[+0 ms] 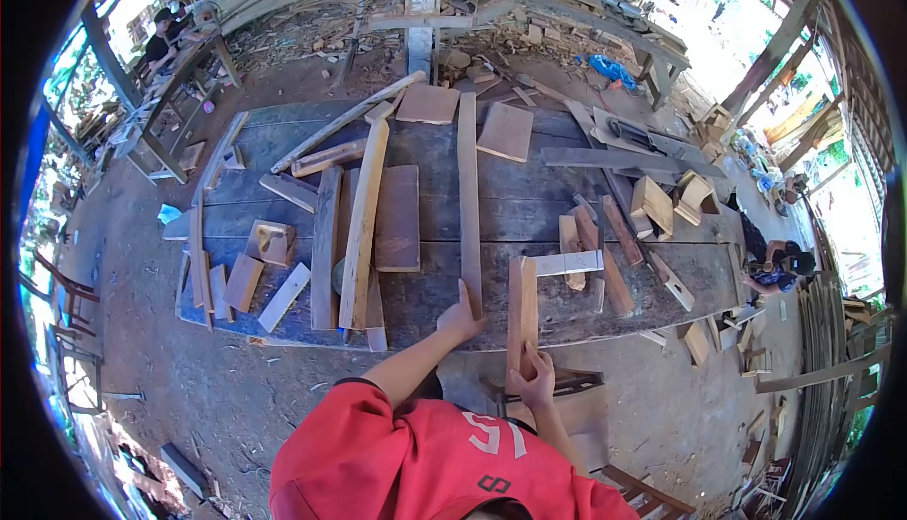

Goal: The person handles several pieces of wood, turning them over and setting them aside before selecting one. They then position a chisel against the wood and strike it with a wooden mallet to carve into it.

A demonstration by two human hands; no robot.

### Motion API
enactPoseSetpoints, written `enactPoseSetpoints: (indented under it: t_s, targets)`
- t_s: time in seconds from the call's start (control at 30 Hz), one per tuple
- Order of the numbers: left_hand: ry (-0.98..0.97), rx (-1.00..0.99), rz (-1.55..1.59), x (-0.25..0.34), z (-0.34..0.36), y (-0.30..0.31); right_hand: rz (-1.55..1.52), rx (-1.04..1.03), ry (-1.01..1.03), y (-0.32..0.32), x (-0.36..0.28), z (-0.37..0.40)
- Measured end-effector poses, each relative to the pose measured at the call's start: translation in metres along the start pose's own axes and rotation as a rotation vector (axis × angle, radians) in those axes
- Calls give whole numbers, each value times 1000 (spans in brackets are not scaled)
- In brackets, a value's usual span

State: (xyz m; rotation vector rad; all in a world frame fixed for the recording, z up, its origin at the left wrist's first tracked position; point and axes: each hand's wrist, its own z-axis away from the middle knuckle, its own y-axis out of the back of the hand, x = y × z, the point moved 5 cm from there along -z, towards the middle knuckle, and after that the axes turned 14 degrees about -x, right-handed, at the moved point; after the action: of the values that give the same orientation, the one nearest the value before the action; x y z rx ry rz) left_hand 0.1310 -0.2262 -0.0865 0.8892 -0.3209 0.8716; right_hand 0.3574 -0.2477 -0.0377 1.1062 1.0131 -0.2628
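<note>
Left hand [461, 320] rests at the near end of a long narrow strip [470, 189], its index finger stretched out along the wood and the other fingers bent; how firmly they grip cannot be told. Just to its right, the right hand [534, 378] has thumb and fingers closed on the near end of an L-shaped wooden piece [522, 312], whose thick leg points away over the table edge and whose pale, thin arm extends rightward at the far end.

Beneath both pieces spreads a table [510, 218] of dark, scuffed planks with visible joints. Left of the left hand lie a long pale beam [364, 227], a flat brown board [398, 218] and, farther out, several small blocks [244, 282]. Beyond the right hand, to its right, reddish sticks [621, 232] lie near chunky blocks [652, 206].

Ahead of the hands, past the table, the bare earth floor [283, 85] is littered with offcuts, and a post [421, 10] stands there. A blue plastic bag [612, 70] lies ahead and right. Far left, a person [161, 45] is at a bench [184, 71]; another person [779, 265] is right of the table, near stacked boards [822, 378]. Bright daylight enters the open sides.
</note>
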Motion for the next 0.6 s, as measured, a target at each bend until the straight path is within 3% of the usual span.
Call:
enactPoseSetpoints:
  t_s: [0.27,0.53,0.6]
  targets:
    - [-54,-50,33,-7,31,-68,43,-20,78,-5,-9,-12]
    - [-172,-82,135,-20,7,-92,3,-46,25,-7,-4,-10]
    - [-73,-151,9,-31,-10,-92,60,-38,60,-8,-4,-9]
